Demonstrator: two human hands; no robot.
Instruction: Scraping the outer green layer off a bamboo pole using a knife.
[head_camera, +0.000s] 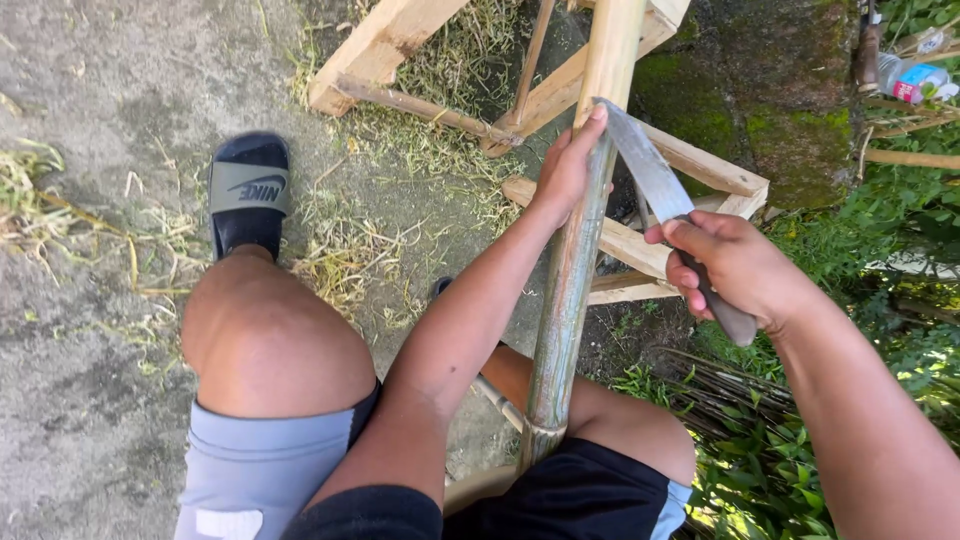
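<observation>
Bamboo pole (575, 260) gripped by left hand (568, 165), right hand (735, 265) holding knife (650, 175)

I see the left hand (568, 165) wrapped round a bamboo pole (570, 290), thumb tip touching the knife blade (645, 165) w/ its edge set on the pole just beyond the fingers. Right hand (735, 265) grips the knife handle (728, 318), fingers curled over it. Wooden frame (690, 165) sits past both hands' fingertips; a slide sandal (248, 190) well apart, off to the left.
</observation>
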